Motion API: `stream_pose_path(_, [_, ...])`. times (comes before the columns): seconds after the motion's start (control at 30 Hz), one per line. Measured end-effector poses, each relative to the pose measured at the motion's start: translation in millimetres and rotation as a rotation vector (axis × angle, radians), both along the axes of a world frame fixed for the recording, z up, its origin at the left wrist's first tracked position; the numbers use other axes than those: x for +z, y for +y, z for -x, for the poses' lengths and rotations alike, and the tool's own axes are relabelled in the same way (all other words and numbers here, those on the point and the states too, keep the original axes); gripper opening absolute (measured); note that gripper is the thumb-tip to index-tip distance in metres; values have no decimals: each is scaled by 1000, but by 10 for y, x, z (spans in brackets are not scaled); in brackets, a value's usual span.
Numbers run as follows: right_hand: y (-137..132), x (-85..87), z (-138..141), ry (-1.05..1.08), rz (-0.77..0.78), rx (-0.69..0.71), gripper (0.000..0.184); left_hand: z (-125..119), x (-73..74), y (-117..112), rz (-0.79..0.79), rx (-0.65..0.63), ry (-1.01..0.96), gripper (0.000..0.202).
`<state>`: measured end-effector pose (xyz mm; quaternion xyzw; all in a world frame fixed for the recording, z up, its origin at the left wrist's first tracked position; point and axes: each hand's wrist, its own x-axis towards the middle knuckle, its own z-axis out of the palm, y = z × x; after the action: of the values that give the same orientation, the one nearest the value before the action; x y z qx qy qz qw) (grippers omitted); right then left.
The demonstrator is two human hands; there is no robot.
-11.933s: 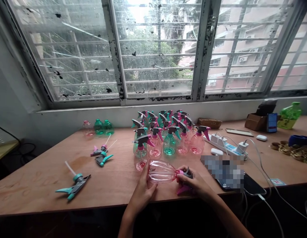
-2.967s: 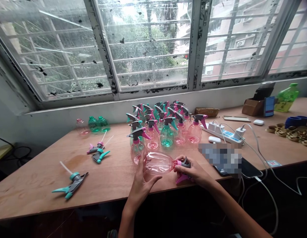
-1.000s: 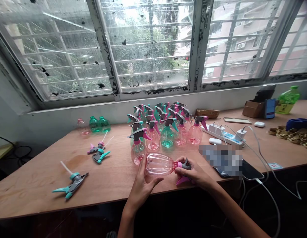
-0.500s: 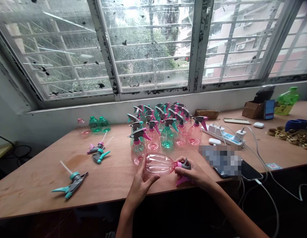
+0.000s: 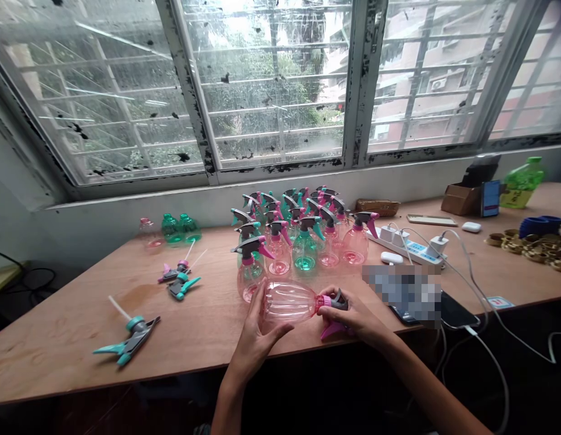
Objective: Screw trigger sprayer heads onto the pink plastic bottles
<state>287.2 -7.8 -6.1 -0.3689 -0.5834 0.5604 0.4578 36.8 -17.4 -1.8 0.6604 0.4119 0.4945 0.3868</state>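
A clear pink spray bottle (image 5: 289, 301) lies sideways between my hands above the table's front edge. My left hand (image 5: 259, 329) wraps round its base, thumb along the near side. At the neck, my right hand (image 5: 348, 311) grips the grey and pink spray head (image 5: 326, 302), whose pink trigger points down toward me. Just behind the held bottle stands a pink bottle with its sprayer (image 5: 252, 278), at the front of a group of pink and green spray bottles (image 5: 305, 251). A loose teal and grey spray head (image 5: 133, 335) lies to the left.
Two more loose spray heads (image 5: 181, 281) lie further back left. Behind them stand a pink bottle (image 5: 151, 234) and two green bottles (image 5: 174, 229) without sprayers. On the right are a power strip (image 5: 416, 249) with cables, a phone (image 5: 457, 311) and a cardboard box (image 5: 462, 199).
Both hands keep the same hold on the bottle, with hardly any movement. The whole view has shifted very slightly.
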Motion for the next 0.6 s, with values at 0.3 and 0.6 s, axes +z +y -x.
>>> stream_pose_path(0.3, [-2,-27,-17,42,9,-9,40,-4,-85,5,27,-108,-19,91])
stream_pose_path(0.6, [-20,63,9,-14,0,-16,44,11,-77,9,68,-102,-5,101])
